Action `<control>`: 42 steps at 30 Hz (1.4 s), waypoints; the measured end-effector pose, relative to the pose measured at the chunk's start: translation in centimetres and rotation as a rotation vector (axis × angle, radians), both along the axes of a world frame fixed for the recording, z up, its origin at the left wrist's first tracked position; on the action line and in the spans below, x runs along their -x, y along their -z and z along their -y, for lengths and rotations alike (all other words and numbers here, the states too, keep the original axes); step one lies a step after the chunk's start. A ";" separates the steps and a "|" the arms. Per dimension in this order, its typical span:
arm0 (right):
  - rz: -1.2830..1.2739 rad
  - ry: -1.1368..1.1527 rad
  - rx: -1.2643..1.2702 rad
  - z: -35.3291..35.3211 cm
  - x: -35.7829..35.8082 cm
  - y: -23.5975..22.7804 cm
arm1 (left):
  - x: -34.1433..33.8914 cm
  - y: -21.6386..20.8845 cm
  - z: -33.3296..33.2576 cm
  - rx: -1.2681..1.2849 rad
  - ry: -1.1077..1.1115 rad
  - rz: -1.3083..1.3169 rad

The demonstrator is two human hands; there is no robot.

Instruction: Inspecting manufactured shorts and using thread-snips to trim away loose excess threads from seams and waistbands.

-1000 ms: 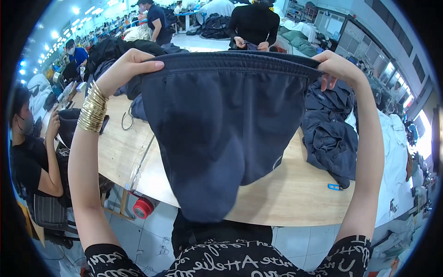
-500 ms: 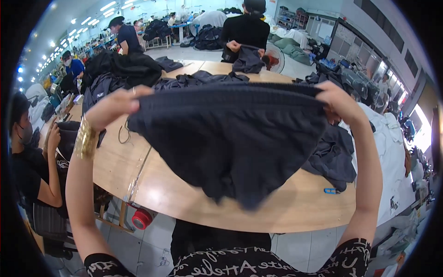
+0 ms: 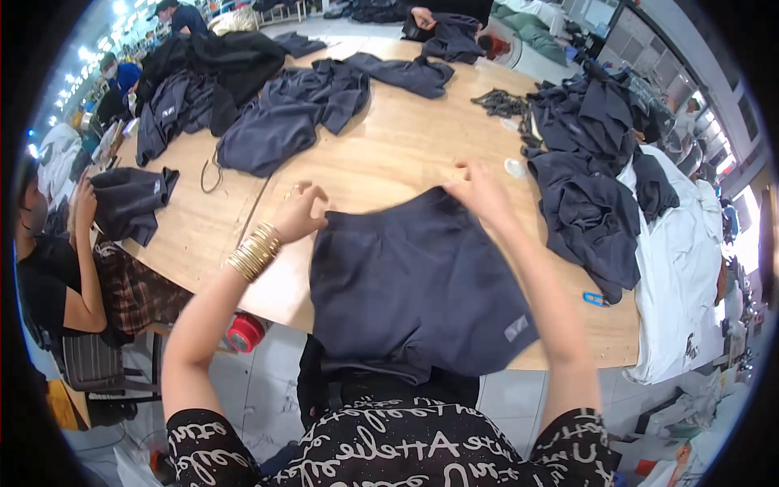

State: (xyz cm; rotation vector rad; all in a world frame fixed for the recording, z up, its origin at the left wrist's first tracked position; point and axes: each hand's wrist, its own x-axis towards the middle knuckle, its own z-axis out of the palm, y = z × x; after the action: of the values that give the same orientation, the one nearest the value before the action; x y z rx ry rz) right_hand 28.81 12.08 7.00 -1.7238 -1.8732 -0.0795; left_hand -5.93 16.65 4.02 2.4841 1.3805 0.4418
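A pair of dark navy shorts (image 3: pixel 398 284) is spread in front of me at the table's near edge, waistband away from me. Its lower end hangs past the edge, and a small pale mark shows on the right leg. My left hand (image 3: pixel 302 213), with gold bangles on its wrist, is at the left waistband corner; its thumb and forefinger are apart, the thumb close to the cloth. At the other corner, my right hand (image 3: pixel 480 193) pinches the waistband with the thumb, while a forefinger sticks out.
Dark garments (image 3: pixel 284 114) lie across the wooden table (image 3: pixel 389 138), with more piled (image 3: pixel 584 203) at right beside white cloth (image 3: pixel 682 284). A small blue tool (image 3: pixel 595 299) lies near right. Co-workers (image 3: pixel 61 260) sit at left and stand beyond; one's hand (image 3: pixel 422 18) holds dark cloth.
The shorts have come down from stretched in the air to lying toward me on the table edge. Both hands have lowered and moved closer together; my left fingers have spread.
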 end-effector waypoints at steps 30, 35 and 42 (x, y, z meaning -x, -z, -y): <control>0.037 -0.211 0.172 3.9 4.5 9.7 | -10.5 7.0 2.7 -0.335 0.152 0.249; 0.018 -0.218 0.148 3.8 4.6 9.8 | -11.1 6.6 2.8 -0.333 0.100 0.185; 0.000 -0.226 0.108 4.2 4.0 9.5 | -11.9 6.3 2.4 -0.241 0.052 0.145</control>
State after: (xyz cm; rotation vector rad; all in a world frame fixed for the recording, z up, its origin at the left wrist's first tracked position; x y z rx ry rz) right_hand 24.77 7.92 -2.51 -1.5681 -2.0920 0.1120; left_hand 6.01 14.28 -2.26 2.6071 1.2682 0.8037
